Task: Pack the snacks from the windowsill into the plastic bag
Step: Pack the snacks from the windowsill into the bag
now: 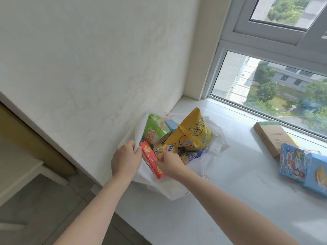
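Note:
A white plastic bag (215,147) lies open on the white windowsill (238,183) by the left wall. Inside it are a green cup snack (155,129), a big yellow pouch (192,133), a red box (152,160) and a small yellow packet (163,150). My left hand (125,159) pinches the bag's left rim and holds it up. My right hand (170,164) grips the small yellow packet at the bag's mouth, next to the red box. On the sill to the right lie a brown box (270,138), a colourful blue packet (292,162) and a light blue box (317,175).
The window (265,82) runs along the sill's far edge. A white wall (88,68) stands just left of the bag. The sill's near edge drops to a tiled floor (44,200) at lower left, beside a wooden door frame (26,137).

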